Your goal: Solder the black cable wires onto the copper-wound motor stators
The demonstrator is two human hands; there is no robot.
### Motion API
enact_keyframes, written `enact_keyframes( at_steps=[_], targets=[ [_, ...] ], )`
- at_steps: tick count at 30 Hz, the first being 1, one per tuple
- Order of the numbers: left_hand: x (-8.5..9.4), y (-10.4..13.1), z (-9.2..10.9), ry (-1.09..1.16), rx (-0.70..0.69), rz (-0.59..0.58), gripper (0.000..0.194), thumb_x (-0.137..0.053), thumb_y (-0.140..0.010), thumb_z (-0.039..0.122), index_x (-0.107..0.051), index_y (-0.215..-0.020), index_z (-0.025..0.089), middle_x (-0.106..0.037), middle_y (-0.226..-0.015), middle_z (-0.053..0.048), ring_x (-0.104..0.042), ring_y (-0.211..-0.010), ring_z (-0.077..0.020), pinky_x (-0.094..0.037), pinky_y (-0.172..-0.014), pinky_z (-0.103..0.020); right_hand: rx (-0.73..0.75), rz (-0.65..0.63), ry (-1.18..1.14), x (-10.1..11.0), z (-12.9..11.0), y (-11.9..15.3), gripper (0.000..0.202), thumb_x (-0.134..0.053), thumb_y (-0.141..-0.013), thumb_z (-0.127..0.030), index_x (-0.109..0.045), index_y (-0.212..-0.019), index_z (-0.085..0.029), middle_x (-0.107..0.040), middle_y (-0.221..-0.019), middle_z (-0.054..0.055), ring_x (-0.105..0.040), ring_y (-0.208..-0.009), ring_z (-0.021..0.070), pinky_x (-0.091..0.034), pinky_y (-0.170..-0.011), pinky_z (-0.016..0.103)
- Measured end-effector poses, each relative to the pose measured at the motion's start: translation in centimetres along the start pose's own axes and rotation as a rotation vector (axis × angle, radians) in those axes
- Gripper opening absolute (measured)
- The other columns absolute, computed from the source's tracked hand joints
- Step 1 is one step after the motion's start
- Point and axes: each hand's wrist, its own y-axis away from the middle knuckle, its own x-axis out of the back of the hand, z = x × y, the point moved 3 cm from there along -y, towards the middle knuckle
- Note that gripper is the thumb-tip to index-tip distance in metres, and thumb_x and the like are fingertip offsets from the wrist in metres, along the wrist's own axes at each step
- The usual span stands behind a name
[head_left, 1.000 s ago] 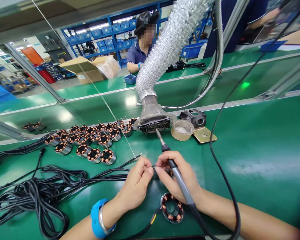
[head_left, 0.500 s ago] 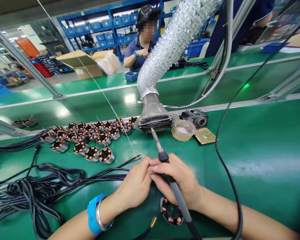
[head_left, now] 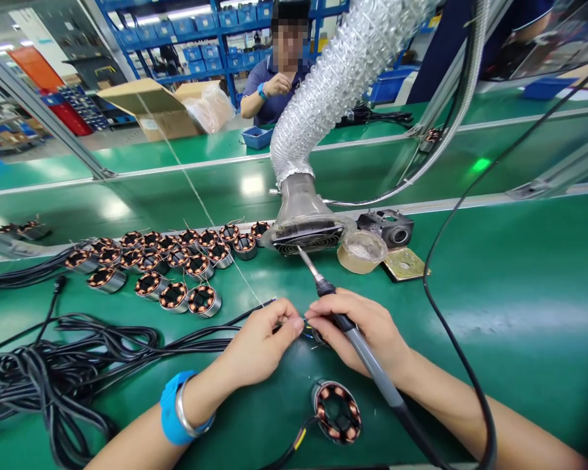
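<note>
My right hand is wrapped round a soldering iron, its metal tip pointing up toward the fume hood's grille. The thumb and forefinger of this hand are also pinched close to my left fingertips. My left hand is closed in a pinch on a thin wire; small coloured wire ends show between the two hands, partly hidden by fingers. Below the hands a copper-wound motor stator lies on the green bench, with a black cable and coloured leads at its left. Part of another dark round object is behind my right fingers.
Several stators stand in rows at the left. Black cables lie coiled nearby. A fume hood hangs ahead, beside a round tub, a soldering iron stand and a sponge tray. A co-worker sits opposite.
My hands have moved slightly apart, and coloured wire ends now show between them. The stator below is more fully uncovered. The soldering iron stays in my right hand.
</note>
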Motion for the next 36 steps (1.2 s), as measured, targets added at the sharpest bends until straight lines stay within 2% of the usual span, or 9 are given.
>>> enact_keyframes(
  at_steps=[3, 6, 10, 14, 18, 21, 27, 31, 36],
  targets=[
    [-0.3, -0.5, -0.9, 0.224, 0.078, 0.0, 0.038, -0.057, -0.085, 0.054, -0.047, -0.075, 0.019, -0.035, -0.06, 0.008, -0.029, -0.054, -0.0089, -0.025, -0.053, -0.022, 0.023, 0.008, 0.04, -0.2, 0.1, 0.4, 0.029, -0.061, -0.084, -0.005, -0.056, -0.107, -0.023, -0.071, -0.085, 0.002, -0.061, -0.065, 0.0144, -0.053, -0.06, 0.028],
    [-0.6, -0.7, -1.3, 0.328, 0.16, -0.022, 0.042, -0.061, -0.08, 0.058, -0.048, -0.075, 0.018, -0.032, -0.055, 0.01, -0.024, -0.05, -0.0076, -0.022, -0.051, -0.022, 0.074, 0.036, 0.094, -0.5, 0.2, 0.8, 0.032, -0.06, -0.083, -0.002, -0.056, -0.107, -0.022, -0.07, -0.079, 0.002, -0.059, -0.063, 0.0149, -0.051, -0.057, 0.028],
    [-0.5, -0.7, -0.9, 0.231, 0.139, -0.014, 0.038, -0.058, -0.084, 0.053, -0.059, -0.08, 0.015, -0.044, -0.057, 0.006, -0.035, -0.054, -0.009, -0.028, -0.054, -0.022, 0.098, 0.103, 0.058, -0.5, 0.3, 1.0, 0.032, -0.062, -0.081, 0.001, -0.057, -0.105, -0.019, -0.07, -0.079, 0.004, -0.06, -0.065, 0.0153, -0.052, -0.059, 0.029],
    [-0.3, -0.5, -0.4, 0.157, 0.062, 0.043, 0.032, -0.056, -0.088, 0.044, -0.06, -0.077, 0.014, -0.055, -0.066, 0.001, -0.045, -0.063, -0.0107, -0.034, -0.062, -0.023, 0.059, 0.094, 0.031, -0.6, 0.5, 1.1, 0.031, -0.064, -0.08, 0.002, -0.058, -0.103, -0.018, -0.07, -0.08, 0.004, -0.06, -0.065, 0.0148, -0.052, -0.059, 0.028],
    [-0.5, -0.8, -0.9, 0.199, 0.123, 0.079, 0.029, -0.057, -0.085, 0.042, -0.057, -0.073, 0.016, -0.048, -0.055, 0.005, -0.036, -0.053, -0.0087, -0.03, -0.053, -0.022, 0.066, 0.12, 0.041, -0.8, 0.8, 1.0, 0.03, -0.063, -0.081, 0.001, -0.059, -0.104, -0.019, -0.07, -0.081, 0.004, -0.058, -0.065, 0.0148, -0.051, -0.059, 0.029],
    [-0.3, -1.3, -1.4, 0.212, 0.162, 0.184, 0.026, -0.06, -0.081, 0.039, -0.054, -0.069, 0.017, -0.039, -0.053, 0.008, -0.028, -0.048, -0.007, -0.025, -0.048, -0.021, 0.068, 0.119, 0.083, -0.4, 0.6, 0.8, 0.032, -0.059, -0.083, 0.0, -0.06, -0.109, -0.019, -0.071, -0.085, 0.004, -0.054, -0.062, 0.0138, -0.049, -0.057, 0.028],
    [-0.4, -1.9, -1.8, 0.168, 0.167, 0.265, 0.024, -0.058, -0.08, 0.037, -0.055, -0.069, 0.017, -0.037, -0.054, 0.008, -0.026, -0.049, -0.0072, -0.023, -0.048, -0.021, -0.063, 0.164, 0.04, 2.8, -1.0, 1.5, 0.045, -0.056, -0.085, -0.004, -0.058, -0.127, -0.018, -0.069, -0.084, 0.004, -0.061, -0.07, 0.0156, -0.051, -0.059, 0.028],
    [-0.5, -2.1, -1.6, 0.113, 0.129, 0.285, 0.024, -0.056, -0.08, 0.036, -0.056, -0.068, 0.016, -0.045, -0.059, 0.006, -0.035, -0.055, -0.0087, -0.029, -0.054, -0.022, -0.119, 0.231, 0.025, 4.3, -1.5, 2.2, 0.033, -0.058, -0.084, -0.012, -0.067, -0.114, -0.019, -0.065, -0.078, 0.004, -0.058, -0.064, 0.0152, -0.048, -0.052, 0.028],
    [-0.6, -1.9, -1.3, 0.039, 0.102, 0.29, 0.027, -0.053, -0.083, 0.038, -0.053, -0.067, 0.016, -0.045, -0.061, 0.005, -0.038, -0.058, -0.0097, -0.03, -0.057, -0.023, -0.212, 0.303, -0.008, 4.4, -0.6, 2.5, 0.018, -0.059, -0.082, -0.013, -0.069, -0.096, -0.022, -0.067, -0.074, 0.002, -0.059, -0.06, 0.0142, -0.048, -0.05, 0.026]
  ],
)
